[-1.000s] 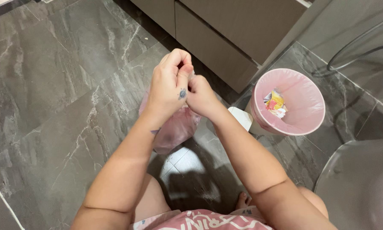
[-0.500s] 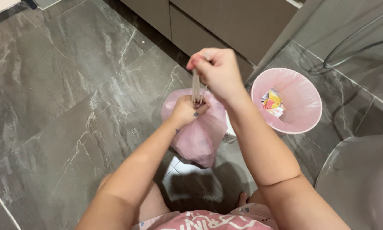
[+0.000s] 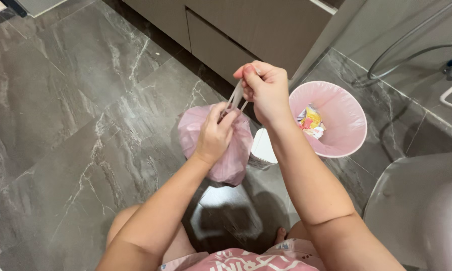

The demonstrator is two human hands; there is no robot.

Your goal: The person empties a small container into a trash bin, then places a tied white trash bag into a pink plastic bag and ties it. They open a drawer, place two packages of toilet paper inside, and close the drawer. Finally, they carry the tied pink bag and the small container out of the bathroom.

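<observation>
My left hand [image 3: 215, 136] sits on the bag [image 3: 231, 160], my right hand [image 3: 266, 90] above it; the lined bin [image 3: 346, 145] stands to the right, drawers [image 3: 226, 45] ahead.

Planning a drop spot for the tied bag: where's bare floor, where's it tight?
Bare grey floor left of the pink bag, up to the cabinet. Tight on the right: the pink bin, a white object beside it, and a curved white fixture.

Pink-lined bin [image 3: 336, 145] w/ wrappers [image 3: 310, 121] sitting on grey marble floor [image 3: 60, 125], beige cabinet drawers [image 3: 246, 30] running behind.
</observation>
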